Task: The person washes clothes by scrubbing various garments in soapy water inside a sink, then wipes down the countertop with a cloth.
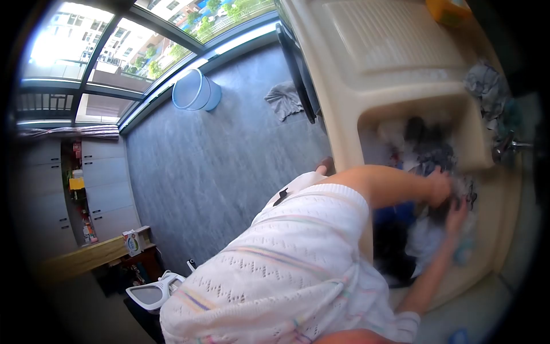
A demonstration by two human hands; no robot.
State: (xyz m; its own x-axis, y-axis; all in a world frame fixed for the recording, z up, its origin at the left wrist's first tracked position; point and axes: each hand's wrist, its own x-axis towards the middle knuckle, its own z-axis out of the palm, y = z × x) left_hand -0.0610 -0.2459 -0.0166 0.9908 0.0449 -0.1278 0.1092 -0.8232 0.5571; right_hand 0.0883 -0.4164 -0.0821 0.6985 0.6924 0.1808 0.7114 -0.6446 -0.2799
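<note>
My left hand (440,188) is over the basin of the beige laundry sink (346,123), its fingers closed on a piece of wet, dark-patterned cloth (463,186). Just below it in the view, my right hand (456,217) grips the same cloth, close to the left. Motion blurs both hands, and some of their fingers are hidden. Around them in the basin lie dark clothes (395,246), a white garment (424,238), a blue piece (397,213) and a heap of grey and dark laundry (432,152).
A ridged washboard (401,34) is moulded into the sink top. The tap (515,145) stands at the far edge, beside a crumpled grey cloth (486,83). A yellow container (450,11) sits on the corner. On the floor are a blue bucket (197,92) and a grey rag (283,102).
</note>
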